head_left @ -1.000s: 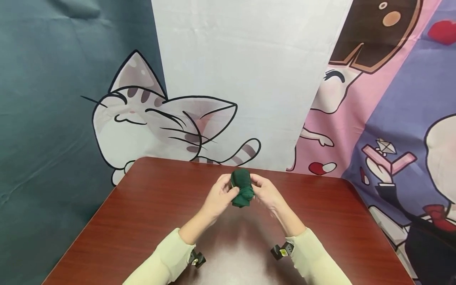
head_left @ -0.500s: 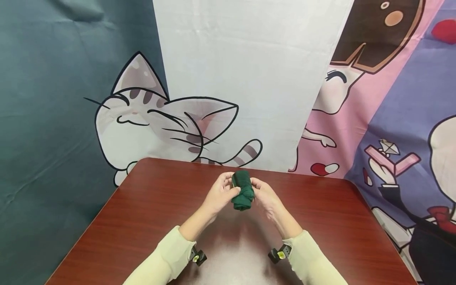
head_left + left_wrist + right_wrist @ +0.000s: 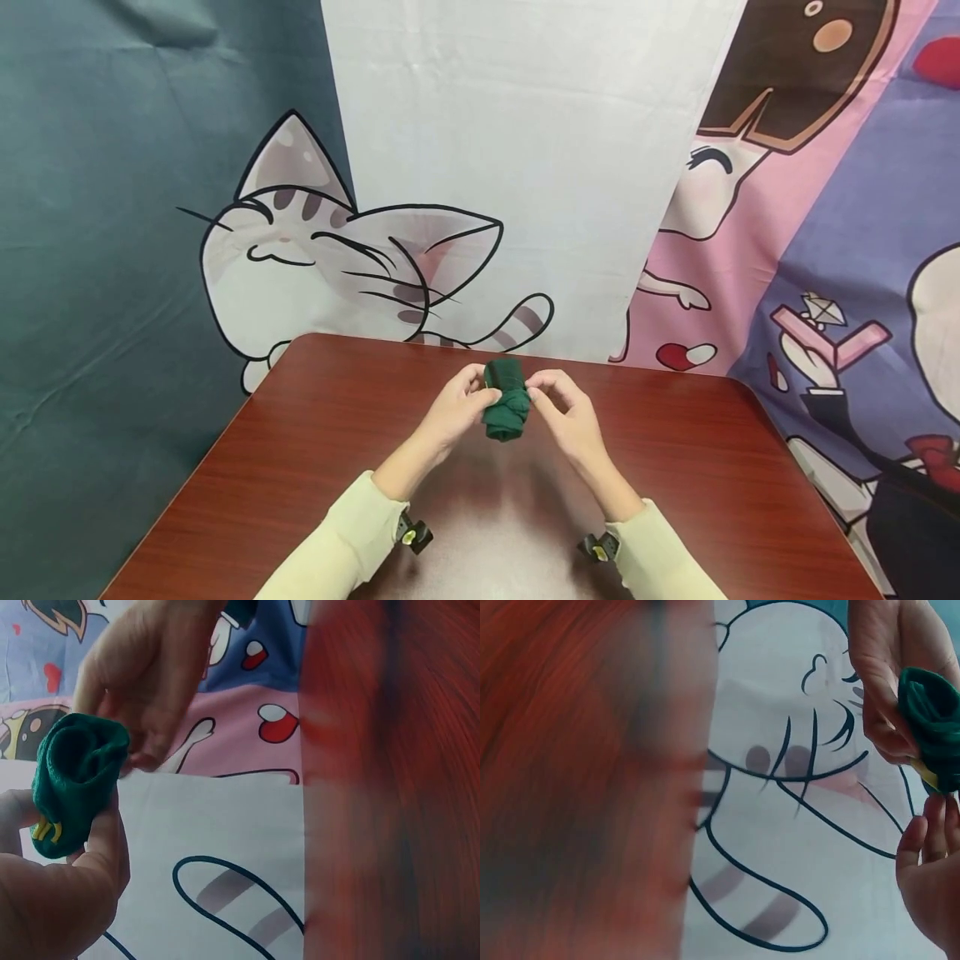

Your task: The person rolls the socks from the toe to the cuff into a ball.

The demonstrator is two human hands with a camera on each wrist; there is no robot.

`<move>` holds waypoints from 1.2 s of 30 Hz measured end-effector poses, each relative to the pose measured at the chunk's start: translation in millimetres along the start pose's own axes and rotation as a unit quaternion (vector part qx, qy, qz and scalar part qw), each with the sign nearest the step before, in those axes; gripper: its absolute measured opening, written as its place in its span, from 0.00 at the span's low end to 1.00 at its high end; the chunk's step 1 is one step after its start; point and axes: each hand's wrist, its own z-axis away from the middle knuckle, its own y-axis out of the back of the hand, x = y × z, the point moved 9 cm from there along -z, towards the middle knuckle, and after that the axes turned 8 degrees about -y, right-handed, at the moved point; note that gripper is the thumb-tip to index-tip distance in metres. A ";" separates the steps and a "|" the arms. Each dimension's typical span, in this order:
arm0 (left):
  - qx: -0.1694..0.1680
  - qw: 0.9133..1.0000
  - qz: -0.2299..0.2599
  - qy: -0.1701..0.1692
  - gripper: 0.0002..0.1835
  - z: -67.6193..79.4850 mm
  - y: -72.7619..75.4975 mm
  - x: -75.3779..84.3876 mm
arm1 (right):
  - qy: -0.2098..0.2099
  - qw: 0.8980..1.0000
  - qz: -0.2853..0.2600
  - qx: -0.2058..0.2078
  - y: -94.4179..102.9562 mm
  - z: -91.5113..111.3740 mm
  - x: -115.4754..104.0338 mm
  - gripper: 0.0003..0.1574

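A rolled-up dark green sock with a small yellow mark on its side is held upright above the table. My left hand grips it from the left, thumb across its front. From the right, my right hand pinches its edge between thumb and forefinger. In the left wrist view the sock shows its coiled end, with the left hand under it and the right hand behind. The right wrist view has the sock at the right edge, partly cut off.
Beneath both hands lies a glossy reddish-brown table. Behind it hangs a cloth backdrop printed with a cartoon cat and figures, reaching the table's far edge.
My right hand has shifted its hold, so its thumb and forefinger now show at the sock's right edge. The sock has moved slightly left; the left hand keeps its grip.
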 end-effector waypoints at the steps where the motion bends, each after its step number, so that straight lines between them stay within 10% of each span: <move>1: -0.001 1.000 0.003 0.000 0.16 -0.2 0.7 0.1 | 0.020 1.000 0.007 -0.008 0.1 1.6 -4.0 0.09; 19: -0.039 0.999 0.013 0.016 0.15 -1.0 -5.9 -2.9 | 0.080 0.988 0.107 -0.083 3.7 5.6 -20.7 0.01; 26: 0.020 0.999 0.028 0.027 0.16 -5.1 -2.2 -1.0 | 0.036 0.995 0.001 -0.092 6.5 11.6 -8.7 0.03; 36: 0.121 0.987 0.101 0.036 0.18 -2.3 6.6 -11.0 | -0.054 0.993 0.047 -0.092 -12.1 29.2 10.7 0.08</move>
